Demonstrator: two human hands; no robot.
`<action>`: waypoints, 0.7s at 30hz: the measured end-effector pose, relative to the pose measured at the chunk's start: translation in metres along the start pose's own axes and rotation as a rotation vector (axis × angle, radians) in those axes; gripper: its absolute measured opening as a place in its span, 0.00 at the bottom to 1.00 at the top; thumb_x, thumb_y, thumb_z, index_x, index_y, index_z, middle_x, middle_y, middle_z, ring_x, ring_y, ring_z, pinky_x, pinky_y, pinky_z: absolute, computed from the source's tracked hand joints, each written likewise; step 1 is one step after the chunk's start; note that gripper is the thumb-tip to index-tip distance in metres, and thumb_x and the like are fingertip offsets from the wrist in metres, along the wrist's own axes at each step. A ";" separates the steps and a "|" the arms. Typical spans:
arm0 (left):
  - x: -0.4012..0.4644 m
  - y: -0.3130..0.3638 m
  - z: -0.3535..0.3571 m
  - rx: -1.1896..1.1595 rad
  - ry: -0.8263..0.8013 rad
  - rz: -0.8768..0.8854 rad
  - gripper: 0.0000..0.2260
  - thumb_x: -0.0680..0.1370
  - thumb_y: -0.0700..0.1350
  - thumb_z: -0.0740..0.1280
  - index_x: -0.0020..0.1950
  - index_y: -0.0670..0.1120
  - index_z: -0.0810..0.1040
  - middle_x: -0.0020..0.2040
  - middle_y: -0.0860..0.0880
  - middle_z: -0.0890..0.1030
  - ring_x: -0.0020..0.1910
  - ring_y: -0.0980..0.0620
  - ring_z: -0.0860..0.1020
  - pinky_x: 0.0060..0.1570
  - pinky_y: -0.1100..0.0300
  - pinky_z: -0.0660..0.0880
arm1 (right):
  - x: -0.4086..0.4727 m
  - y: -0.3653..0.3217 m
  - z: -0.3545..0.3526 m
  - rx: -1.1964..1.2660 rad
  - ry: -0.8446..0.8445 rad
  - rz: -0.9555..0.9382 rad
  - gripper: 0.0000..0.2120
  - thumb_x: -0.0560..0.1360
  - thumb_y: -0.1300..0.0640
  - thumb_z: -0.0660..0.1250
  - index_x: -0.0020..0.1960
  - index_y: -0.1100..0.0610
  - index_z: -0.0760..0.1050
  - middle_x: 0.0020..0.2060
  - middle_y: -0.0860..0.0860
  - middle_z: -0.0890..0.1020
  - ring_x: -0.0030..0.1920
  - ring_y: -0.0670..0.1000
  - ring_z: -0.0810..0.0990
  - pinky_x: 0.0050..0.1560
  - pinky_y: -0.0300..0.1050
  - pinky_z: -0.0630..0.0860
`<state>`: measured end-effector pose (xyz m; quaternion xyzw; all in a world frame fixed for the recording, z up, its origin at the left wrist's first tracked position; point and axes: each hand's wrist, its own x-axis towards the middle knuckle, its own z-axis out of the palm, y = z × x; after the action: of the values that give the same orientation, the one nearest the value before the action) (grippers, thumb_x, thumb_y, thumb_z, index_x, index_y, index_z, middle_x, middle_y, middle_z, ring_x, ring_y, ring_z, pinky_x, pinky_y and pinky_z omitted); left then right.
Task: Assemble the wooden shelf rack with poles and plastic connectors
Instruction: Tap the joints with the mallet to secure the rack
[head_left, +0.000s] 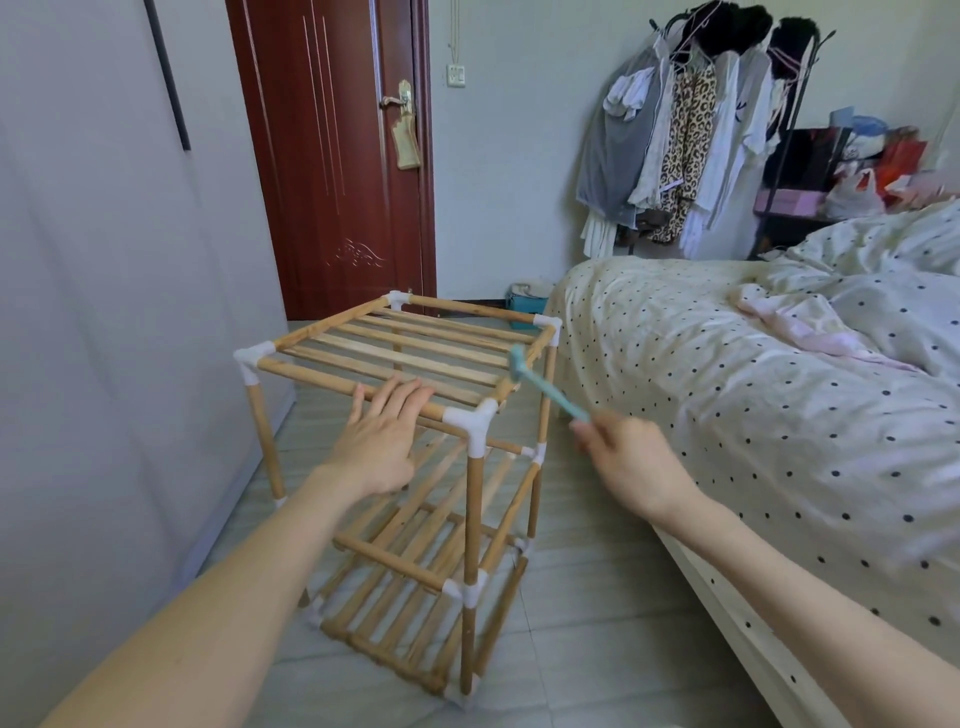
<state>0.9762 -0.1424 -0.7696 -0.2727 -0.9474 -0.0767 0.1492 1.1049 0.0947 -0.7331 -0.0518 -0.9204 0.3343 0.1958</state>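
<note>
Nearest the camera, two bare forearms reach forward over the tiled floor (597, 597). The left hand (382, 441) lies flat with straight fingers on the front top pole (353, 387) of the wooden shelf rack (415, 467), pressing down rather than gripping it, most likely to keep the light frame from shifting under a blow. The right hand (631, 462) is clenched around the handle of a small teal mallet (540, 384), whose blurred head sits at the right-hand top rail near the front right plastic connector (475, 421); the blur suggests a swing, probably to seat a pole fully in its socket. The rack stands upright on the floor between a grey wardrobe (104, 312) on the left and the bed (753, 389) on the right, just beside the bed's edge. Three slatted tiers are in place, joined at the corners by white connectors, so the assembly looks close to finished, with tightening of joints the step in hand. A mistimed strike could catch the steadying fingers or crack a connector. Beyond the rack, a dark red door (337, 156) is closed, and a clothes stand (701, 145) hung with garments stands against the far wall.
</note>
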 end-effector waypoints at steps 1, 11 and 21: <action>0.001 -0.001 0.000 -0.009 0.004 -0.001 0.38 0.72 0.34 0.61 0.77 0.50 0.46 0.77 0.52 0.47 0.76 0.52 0.40 0.72 0.45 0.33 | 0.001 -0.002 -0.004 0.081 0.175 -0.035 0.14 0.81 0.53 0.56 0.41 0.58 0.70 0.28 0.49 0.72 0.30 0.55 0.72 0.29 0.41 0.64; 0.012 -0.010 0.001 -0.404 0.025 -0.054 0.15 0.78 0.39 0.56 0.62 0.53 0.69 0.70 0.51 0.65 0.75 0.55 0.48 0.71 0.51 0.33 | -0.012 0.011 0.018 -0.038 0.032 -0.025 0.16 0.81 0.49 0.54 0.43 0.59 0.71 0.31 0.52 0.75 0.33 0.57 0.74 0.37 0.53 0.73; 0.022 -0.067 -0.039 -0.342 -0.112 -0.607 0.13 0.79 0.40 0.54 0.43 0.40 0.77 0.59 0.37 0.75 0.67 0.40 0.65 0.68 0.45 0.60 | -0.024 0.044 0.027 0.092 -0.019 0.055 0.14 0.80 0.50 0.56 0.38 0.52 0.71 0.26 0.47 0.71 0.25 0.44 0.67 0.27 0.38 0.63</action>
<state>0.9315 -0.1971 -0.7298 -0.0035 -0.9655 -0.2598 0.0195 1.1145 0.1076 -0.7876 -0.0646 -0.9043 0.3818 0.1799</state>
